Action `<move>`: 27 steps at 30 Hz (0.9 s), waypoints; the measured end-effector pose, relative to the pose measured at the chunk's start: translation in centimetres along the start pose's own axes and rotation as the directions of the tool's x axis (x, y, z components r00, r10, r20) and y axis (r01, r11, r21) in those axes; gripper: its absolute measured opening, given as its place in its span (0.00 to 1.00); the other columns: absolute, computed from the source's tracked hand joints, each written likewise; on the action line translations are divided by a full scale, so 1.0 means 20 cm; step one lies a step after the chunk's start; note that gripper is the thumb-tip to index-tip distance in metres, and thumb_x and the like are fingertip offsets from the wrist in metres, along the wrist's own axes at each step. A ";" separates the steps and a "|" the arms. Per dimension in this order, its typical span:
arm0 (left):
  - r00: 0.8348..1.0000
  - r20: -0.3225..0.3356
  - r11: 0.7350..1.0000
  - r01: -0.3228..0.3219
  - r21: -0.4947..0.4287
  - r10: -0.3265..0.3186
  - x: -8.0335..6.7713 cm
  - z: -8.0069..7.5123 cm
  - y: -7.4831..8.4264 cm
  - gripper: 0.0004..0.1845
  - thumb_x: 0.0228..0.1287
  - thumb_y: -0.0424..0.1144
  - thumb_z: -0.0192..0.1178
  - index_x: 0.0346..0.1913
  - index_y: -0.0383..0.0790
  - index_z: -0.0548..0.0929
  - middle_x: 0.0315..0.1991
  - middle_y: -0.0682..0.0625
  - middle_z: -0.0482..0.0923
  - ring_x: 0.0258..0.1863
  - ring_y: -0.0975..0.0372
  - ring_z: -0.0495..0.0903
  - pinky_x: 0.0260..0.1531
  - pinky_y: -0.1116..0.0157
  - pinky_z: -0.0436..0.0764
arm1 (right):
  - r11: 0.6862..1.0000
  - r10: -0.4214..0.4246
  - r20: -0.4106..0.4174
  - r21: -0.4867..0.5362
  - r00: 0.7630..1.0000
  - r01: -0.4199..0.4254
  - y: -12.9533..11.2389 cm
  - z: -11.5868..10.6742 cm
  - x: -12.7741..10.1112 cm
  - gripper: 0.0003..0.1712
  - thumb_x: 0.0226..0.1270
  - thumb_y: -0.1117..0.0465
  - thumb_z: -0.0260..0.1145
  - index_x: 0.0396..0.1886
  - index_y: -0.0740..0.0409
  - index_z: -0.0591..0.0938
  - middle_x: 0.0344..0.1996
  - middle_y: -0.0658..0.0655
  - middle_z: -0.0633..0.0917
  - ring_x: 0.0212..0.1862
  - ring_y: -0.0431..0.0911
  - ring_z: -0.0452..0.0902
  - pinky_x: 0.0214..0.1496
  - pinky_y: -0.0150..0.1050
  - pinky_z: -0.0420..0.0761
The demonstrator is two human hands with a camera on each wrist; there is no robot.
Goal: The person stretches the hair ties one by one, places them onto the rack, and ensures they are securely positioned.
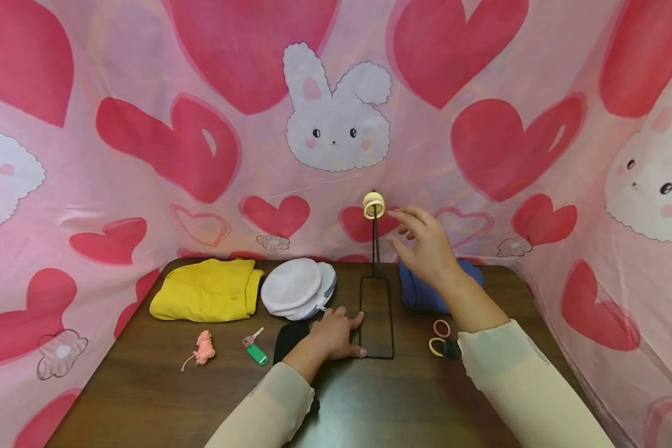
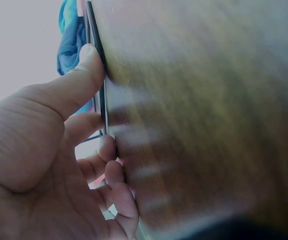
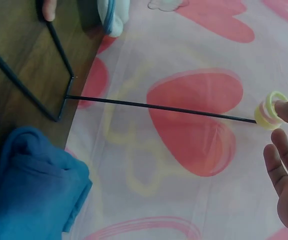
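A black wire stand (image 1: 392, 323) has a rectangular base on the table and a tall upright. Several pale yellow and pink rings (image 1: 374, 206), which look like hair ties, hang at its top. My left hand (image 1: 333, 336) presses down at the left side of the base, its thumb and a fingertip against the wire. Raised just right of the rings is my right hand (image 1: 425, 246), its fingers spread and loosely bent with nothing in them. In the right wrist view its thumb overlaps the rings (image 3: 268, 112).
Yellow folded cloth (image 1: 207, 291), a white round zipped pouch (image 1: 294, 287) and blue folded cloth (image 1: 420, 291) line the back. Nearer lie a pink figurine (image 1: 204, 348), a key with green tag (image 1: 256, 354), a black item (image 1: 287, 339), and pink (image 1: 435, 325) and yellow rings (image 1: 432, 350).
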State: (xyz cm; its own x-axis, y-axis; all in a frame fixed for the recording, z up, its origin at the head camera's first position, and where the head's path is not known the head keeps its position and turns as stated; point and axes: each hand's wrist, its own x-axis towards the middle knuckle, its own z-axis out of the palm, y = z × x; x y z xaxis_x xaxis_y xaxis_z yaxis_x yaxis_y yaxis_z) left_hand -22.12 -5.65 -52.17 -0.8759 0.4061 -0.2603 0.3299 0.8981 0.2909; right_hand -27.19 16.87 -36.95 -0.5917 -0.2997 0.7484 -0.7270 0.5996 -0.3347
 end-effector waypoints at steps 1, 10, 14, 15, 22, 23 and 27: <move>1.000 0.001 1.000 0.000 0.001 0.000 0.00 0.00 0.00 0.48 0.55 0.67 0.72 0.79 0.63 0.67 0.62 0.45 0.71 0.58 0.50 0.68 0.51 0.41 0.76 | 1.000 0.002 0.006 -0.001 1.000 -0.002 0.00 -0.01 -0.02 0.26 0.58 0.71 0.78 0.59 0.64 0.85 0.54 0.62 0.82 0.40 0.53 0.85 0.43 0.52 0.85; 1.000 -0.002 1.000 -0.004 0.007 0.004 -0.01 -0.01 0.01 0.48 0.56 0.67 0.72 0.79 0.62 0.67 0.63 0.44 0.71 0.60 0.50 0.68 0.52 0.41 0.76 | 1.000 -0.010 0.033 -0.009 0.999 0.010 -0.01 -0.07 -0.20 0.26 0.58 0.68 0.80 0.58 0.59 0.86 0.52 0.59 0.84 0.40 0.50 0.85 0.42 0.49 0.86; 1.000 -0.004 1.000 -0.005 0.006 0.005 0.00 0.00 0.01 0.48 0.56 0.67 0.72 0.79 0.62 0.67 0.63 0.44 0.71 0.59 0.50 0.68 0.52 0.40 0.76 | 1.000 0.006 0.052 -0.025 0.999 -0.005 0.01 -0.09 -0.28 0.27 0.58 0.66 0.80 0.58 0.57 0.86 0.54 0.58 0.84 0.40 0.51 0.86 0.41 0.50 0.85; 1.000 -0.005 1.000 -0.004 0.007 0.004 0.00 0.00 0.00 0.48 0.55 0.67 0.72 0.79 0.62 0.67 0.62 0.45 0.71 0.58 0.50 0.68 0.51 0.41 0.76 | 1.000 0.009 0.056 -0.030 0.998 -0.007 0.01 -0.09 -0.30 0.27 0.57 0.66 0.81 0.58 0.57 0.86 0.54 0.58 0.84 0.40 0.51 0.86 0.41 0.50 0.85; 1.000 -0.002 1.000 -0.007 0.015 0.007 0.00 0.00 0.01 0.48 0.56 0.67 0.72 0.79 0.63 0.67 0.62 0.45 0.71 0.58 0.51 0.68 0.51 0.41 0.77 | 0.999 0.003 0.096 -0.050 0.995 0.002 0.08 -0.11 -0.45 0.27 0.54 0.66 0.82 0.56 0.58 0.87 0.51 0.55 0.85 0.40 0.47 0.85 0.38 0.46 0.85; 1.000 -0.003 1.000 -0.006 0.017 0.006 0.00 0.00 0.01 0.48 0.56 0.67 0.72 0.79 0.62 0.67 0.62 0.45 0.71 0.58 0.51 0.68 0.50 0.42 0.77 | 0.999 0.003 0.108 -0.049 0.994 0.002 0.08 -0.11 -0.46 0.27 0.54 0.66 0.82 0.56 0.58 0.87 0.51 0.55 0.85 0.40 0.47 0.85 0.38 0.46 0.85; 1.000 -0.004 1.000 0.000 0.017 0.000 0.00 0.00 0.00 0.48 0.55 0.67 0.72 0.79 0.63 0.67 0.62 0.45 0.71 0.57 0.51 0.68 0.50 0.42 0.77 | 0.998 0.025 0.165 -0.053 0.986 -0.016 0.11 -0.13 -0.54 0.27 0.54 0.65 0.82 0.56 0.57 0.87 0.52 0.55 0.85 0.41 0.48 0.85 0.38 0.46 0.85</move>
State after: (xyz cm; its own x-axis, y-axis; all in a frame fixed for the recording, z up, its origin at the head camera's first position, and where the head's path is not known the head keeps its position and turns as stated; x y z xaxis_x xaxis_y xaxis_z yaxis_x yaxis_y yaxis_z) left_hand -22.04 -5.56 -52.22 -0.8772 0.4058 -0.2565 0.3360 0.9006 0.2756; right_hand -21.60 23.39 -44.24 -0.6588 -0.4030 0.6353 -0.6980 0.6425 -0.3162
